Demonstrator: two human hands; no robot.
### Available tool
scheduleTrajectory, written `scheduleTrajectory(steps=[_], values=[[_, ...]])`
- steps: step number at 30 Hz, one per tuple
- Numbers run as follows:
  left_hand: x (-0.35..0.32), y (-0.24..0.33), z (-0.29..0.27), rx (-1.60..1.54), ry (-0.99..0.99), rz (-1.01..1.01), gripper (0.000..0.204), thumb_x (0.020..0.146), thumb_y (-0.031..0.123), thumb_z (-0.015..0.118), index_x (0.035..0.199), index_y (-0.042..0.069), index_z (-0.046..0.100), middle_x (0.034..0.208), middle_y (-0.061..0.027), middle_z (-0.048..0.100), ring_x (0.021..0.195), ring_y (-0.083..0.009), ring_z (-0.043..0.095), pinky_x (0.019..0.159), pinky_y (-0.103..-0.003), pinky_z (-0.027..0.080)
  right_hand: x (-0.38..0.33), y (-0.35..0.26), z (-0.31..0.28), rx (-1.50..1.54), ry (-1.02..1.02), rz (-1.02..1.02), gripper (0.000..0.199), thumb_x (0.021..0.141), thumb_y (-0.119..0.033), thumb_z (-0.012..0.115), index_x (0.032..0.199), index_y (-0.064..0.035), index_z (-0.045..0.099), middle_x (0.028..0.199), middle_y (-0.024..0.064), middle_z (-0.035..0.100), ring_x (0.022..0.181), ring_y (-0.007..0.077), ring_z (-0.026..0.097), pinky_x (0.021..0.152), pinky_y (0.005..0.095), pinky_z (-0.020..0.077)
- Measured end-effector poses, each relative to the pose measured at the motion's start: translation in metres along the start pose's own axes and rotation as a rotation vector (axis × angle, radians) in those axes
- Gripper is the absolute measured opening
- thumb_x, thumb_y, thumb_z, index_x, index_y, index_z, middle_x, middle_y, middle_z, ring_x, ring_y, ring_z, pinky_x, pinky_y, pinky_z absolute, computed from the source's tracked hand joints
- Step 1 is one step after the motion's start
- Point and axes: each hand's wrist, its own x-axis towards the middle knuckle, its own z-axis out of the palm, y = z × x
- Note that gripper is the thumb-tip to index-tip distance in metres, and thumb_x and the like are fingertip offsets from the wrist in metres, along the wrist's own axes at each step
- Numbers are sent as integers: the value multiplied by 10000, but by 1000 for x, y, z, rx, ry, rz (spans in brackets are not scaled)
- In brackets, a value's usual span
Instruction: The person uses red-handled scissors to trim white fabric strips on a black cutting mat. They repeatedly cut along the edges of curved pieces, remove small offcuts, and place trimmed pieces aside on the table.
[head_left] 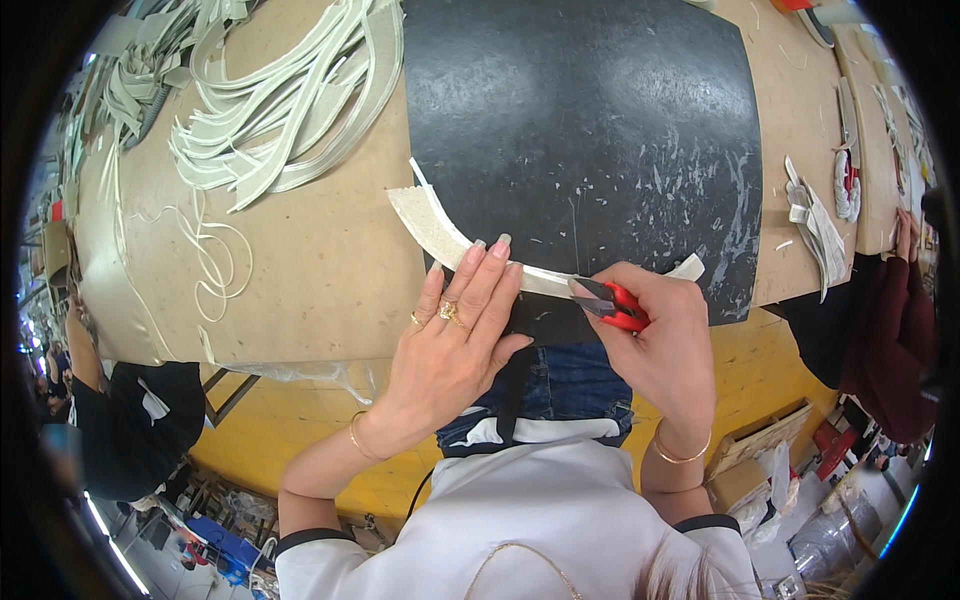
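A curved off-white fabric strip [430, 222] with a white edging lies along the near left part of a black mat. My left hand [455, 320] lies flat on the strip, fingers stretched out and pressing on it, with rings on two of them. Gripped in my right hand [665, 330] are small red-handled thread snips [622, 306]. Their dark blades point left and touch or nearly touch the strip's near edge; whether they are closed on it I cannot tell. The strip's right end [688, 268] shows beyond my right hand.
The black mat [600, 110] covers the middle of a tan table [300, 290]. Curved strips [290, 110] pile at the far left, near a loose cord [225, 265]. Fabric pieces [815, 225] and scissors [848, 165] lie right. Other people sit at both sides.
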Motion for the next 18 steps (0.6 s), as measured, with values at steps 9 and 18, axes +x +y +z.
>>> scheduleTrajectory(steps=[9, 18], values=[[-1, 2, 0, -66, -3, -35, 625, 914, 418, 626, 1428, 83, 504, 1562, -142, 370, 1459, -314, 330, 1199, -492, 158, -3, 17, -11, 30, -16, 35, 106, 805, -70, 749, 813, 13, 683, 525, 64, 433, 501, 123, 377, 496, 262, 340], [3, 23, 14, -78, 24, -108, 666, 821, 519, 705, 1407, 237, 564, 1597, -226, 265, 1483, -449, 199, 1173, -588, -13, -4, 14, -6, -49, 39, 26, 103, 788, -85, 743, 805, -3, 683, 525, 74, 421, 480, 168, 375, 492, 279, 342]])
